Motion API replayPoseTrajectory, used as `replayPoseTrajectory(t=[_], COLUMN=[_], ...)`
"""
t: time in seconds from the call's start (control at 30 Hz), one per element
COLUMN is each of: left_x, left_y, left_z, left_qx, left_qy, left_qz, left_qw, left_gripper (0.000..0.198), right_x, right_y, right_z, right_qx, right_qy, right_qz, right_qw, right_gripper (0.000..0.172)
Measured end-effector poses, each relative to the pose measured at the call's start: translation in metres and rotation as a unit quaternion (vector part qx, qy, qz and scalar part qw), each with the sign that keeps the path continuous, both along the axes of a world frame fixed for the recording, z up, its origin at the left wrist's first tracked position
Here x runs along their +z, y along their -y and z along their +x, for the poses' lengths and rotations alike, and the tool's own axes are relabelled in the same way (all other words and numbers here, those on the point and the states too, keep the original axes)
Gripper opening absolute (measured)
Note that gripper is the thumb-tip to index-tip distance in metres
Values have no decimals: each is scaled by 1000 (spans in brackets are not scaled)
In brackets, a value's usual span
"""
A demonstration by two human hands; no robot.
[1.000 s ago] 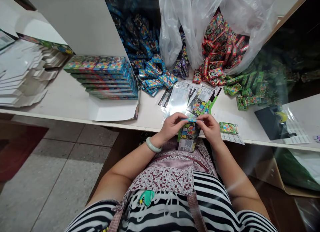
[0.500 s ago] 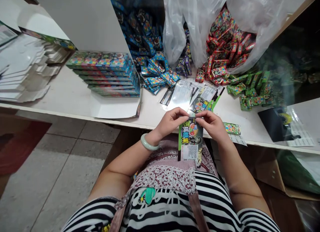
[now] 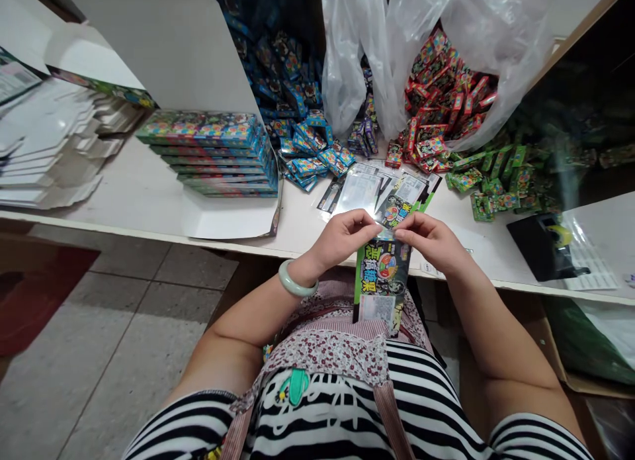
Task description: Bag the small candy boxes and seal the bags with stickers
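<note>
Pinching a printed packet [image 3: 381, 271] by its clear top edge, left hand [image 3: 347, 237] and right hand [image 3: 430, 240] both narrow on it, packet hanging above the apron [image 3: 332, 354] at the edge of the bench [image 3: 300, 225]. Looks like working the packet's mouth; opening or closing, can't tell. Next move likely calls for light, even fingertip control. Beyond: flat packets [image 3: 360, 190], then blue boxes [image 3: 306, 141], red boxes [image 3: 439, 109].

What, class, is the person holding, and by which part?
A printed packet, pinched at the edge farthest from the body by left hand and right hand.
</note>
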State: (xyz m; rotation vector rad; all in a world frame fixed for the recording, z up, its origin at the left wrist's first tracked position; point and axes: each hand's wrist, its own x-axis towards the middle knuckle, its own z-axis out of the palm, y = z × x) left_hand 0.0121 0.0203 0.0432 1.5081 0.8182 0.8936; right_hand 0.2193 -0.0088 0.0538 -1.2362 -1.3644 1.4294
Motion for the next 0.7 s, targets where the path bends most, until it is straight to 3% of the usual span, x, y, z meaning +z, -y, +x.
replayPoseTrajectory(t=[0.2,0.37,0.5,0.7], left_x=[0,1,0,-14], left_y=[-1,-1,-2,6], left_z=[3,-1,-10,-17], left_qx=[-14,-48,-90,-69], left_qy=[4,-1,-13,-25], left_qz=[-21,-27,12,89], left_qw=[1000,998,996,993], left_gripper=[21,25,26,14], right_x=[3,3,0,-26], right_y=[-3,2,9,25], right_z=[2,6,12,7], right_qx=[18,31,42,-45], right_qy=[-9,19,36,44], right_qz=[-52,-28,0,65], right_qw=[998,999,998,996], right_gripper=[47,47,46,36])
